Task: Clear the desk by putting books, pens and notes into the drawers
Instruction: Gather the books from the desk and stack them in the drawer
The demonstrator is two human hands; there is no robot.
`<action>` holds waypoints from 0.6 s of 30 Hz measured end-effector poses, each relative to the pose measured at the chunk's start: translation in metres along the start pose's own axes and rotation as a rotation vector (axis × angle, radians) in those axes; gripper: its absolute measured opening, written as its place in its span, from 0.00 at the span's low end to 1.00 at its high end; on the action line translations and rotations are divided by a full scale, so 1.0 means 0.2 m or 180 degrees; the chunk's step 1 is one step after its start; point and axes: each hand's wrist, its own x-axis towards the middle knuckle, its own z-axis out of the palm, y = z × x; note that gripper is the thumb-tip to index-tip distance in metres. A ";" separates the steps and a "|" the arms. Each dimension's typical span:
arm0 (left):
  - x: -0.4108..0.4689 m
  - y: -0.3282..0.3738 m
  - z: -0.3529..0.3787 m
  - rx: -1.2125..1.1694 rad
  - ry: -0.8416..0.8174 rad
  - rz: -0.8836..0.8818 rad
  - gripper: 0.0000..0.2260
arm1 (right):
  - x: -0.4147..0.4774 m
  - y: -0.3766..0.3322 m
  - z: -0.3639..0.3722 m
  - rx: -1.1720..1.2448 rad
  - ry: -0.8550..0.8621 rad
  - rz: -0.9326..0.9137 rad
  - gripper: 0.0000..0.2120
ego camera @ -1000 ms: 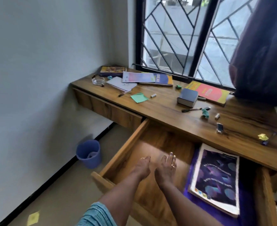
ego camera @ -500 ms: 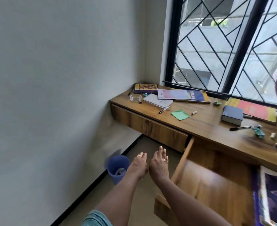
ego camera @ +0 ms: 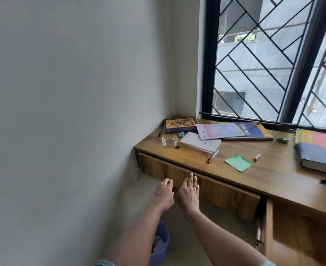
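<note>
Both my hands reach toward the front of the closed left drawer (ego camera: pixel 212 187) under the wooden desk (ego camera: pixel 273 175). My left hand (ego camera: pixel 164 192) has its fingers curled and holds nothing. My right hand (ego camera: pixel 189 194) is flat with fingers apart, its fingertips at the drawer's lower edge. On the desk lie a purple book (ego camera: pixel 179 124), a white notepad (ego camera: pixel 200 144), a pink-and-blue book (ego camera: pixel 233 130), a pen (ego camera: pixel 213 155), a green note (ego camera: pixel 239 162), a grey-blue book (ego camera: pixel 315 157) and a red-yellow book (ego camera: pixel 319 139). The right drawer (ego camera: pixel 300 233) stands open.
A glass ashtray (ego camera: pixel 169 140) sits near the desk's left end. A blue bin (ego camera: pixel 160 244) stands on the floor under my left forearm. The white wall closes the left side; a barred window (ego camera: pixel 273 60) is behind the desk.
My view has swung left, away from the open right drawer. Both hands moved from over that drawer to the front of the closed left drawer.
</note>
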 end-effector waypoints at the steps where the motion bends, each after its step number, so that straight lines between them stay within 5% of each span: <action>1: 0.09 -0.03 -0.03 0.0031 -0.0011 0.0023 0.24 | 0.09 -0.04 0.01 0.0017 -0.0001 -0.0010 0.29; 8: 0.61 -0.12 -0.25 -0.0026 0.0006 0.0056 0.25 | 0.58 -0.12 -0.12 0.0112 0.0156 0.0071 0.28; 18: 1.25 0.14 -0.20 -0.0065 -0.0312 0.0560 0.26 | 1.11 0.30 -0.21 -0.0122 0.0732 0.0810 0.26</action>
